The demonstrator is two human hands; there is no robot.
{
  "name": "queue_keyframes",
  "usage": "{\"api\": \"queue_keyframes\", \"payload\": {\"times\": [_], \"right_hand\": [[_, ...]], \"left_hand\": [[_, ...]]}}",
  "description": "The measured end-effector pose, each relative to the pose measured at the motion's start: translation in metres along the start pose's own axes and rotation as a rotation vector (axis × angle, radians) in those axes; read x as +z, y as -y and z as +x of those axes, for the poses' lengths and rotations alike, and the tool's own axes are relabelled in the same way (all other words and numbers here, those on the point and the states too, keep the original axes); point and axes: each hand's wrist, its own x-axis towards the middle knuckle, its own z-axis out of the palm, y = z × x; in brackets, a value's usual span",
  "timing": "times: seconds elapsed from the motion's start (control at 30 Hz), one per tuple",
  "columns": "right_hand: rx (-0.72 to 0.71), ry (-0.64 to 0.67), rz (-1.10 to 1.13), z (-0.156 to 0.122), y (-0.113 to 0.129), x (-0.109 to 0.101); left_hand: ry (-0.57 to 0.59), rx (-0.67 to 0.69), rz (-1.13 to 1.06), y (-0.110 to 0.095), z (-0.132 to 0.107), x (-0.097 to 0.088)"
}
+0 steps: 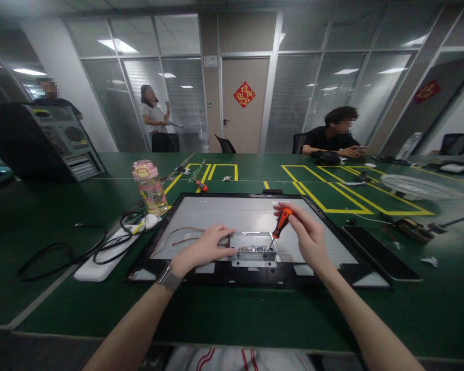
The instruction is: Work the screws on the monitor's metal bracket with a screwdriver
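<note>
Screwdriver (282, 222) was in the right hand (310, 234), thumb and fingers closed around the handle near its top end, which I'd guess was for easy twisting and a clear view down the shaft. It leaned a bit, tip down at the right part of the metal box (251, 240), though whether it actually sat in a screw was too small to make out. That box was on the flat panel (216, 207), toward the near edge and right in front of the person, so both arms could reach it comfortably. The left hand (211, 245) was spread against the box's left end, thumb nearer the body, probably so the thing wouldn't skid or spin; couldn't tell if it was really pinching or just bracing. Thin wires (181, 242) ran off past that hand, on the side away from the tool, which seemed handy. Panel lay flat on the green table (232, 314), likely for solid support. Bottle (150, 188) and white power strip (104, 257) stood off to the left, black slab (381, 252) to the right, pretty much out of elbow range imo.
</note>
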Motion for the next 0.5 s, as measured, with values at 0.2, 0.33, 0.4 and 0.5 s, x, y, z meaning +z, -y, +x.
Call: {"api": "queue_keyframes", "payload": {"times": [0.2, 0.33, 0.4, 0.5], "right_hand": [[-0.009, -0.031, -0.064, -0.0007, -0.0072, 0.0009], [-0.027, 0.014, -0.056, -0.0006, -0.0075, -0.0011], [-0.014, 0.028, -0.021, -0.0008, -0.0064, -0.0009], [-0.02, -0.006, -0.065, -0.0005, -0.0063, 0.0008]], "left_hand": [[-0.004, -0.001, 0.015, -0.0021, -0.001, 0.0], [0.001, -0.006, 0.018, -0.0042, -0.0023, -0.0015], [-0.001, -0.007, 0.018, -0.0045, -0.0025, -0.0019], [0.0, -0.013, 0.017, -0.0036, -0.002, -0.0013]]}}
